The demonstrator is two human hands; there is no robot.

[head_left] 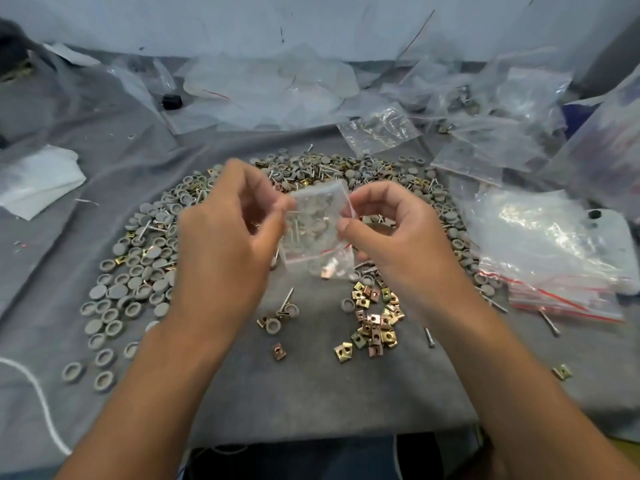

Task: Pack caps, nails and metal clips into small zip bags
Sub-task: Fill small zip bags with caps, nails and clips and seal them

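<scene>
Holding one small zip bag (317, 233) up over the middle of the desk (311, 393), the person works at a single pack while a great deal waits loose. At far left lies a folded white sheet (38, 180); next to it a wide spread of grey caps (131, 282) curves round the cloth, mixed with nails (287, 299) further in. The left hand (225, 233) has its grip pinched on the bag's left edge, the right hand (391, 237) pinched on the right edge near the red seal line — the bag already carries caps, nails and at least one clip, so by my reading it is at or near sealing. Below the right hand sits a small heap of brass-coloured metal clips (375, 323). Further right a stack of empty bags (561, 299) lies ready, and behind it filled bags (379, 128) — some done, though most of the pile is left.
</scene>
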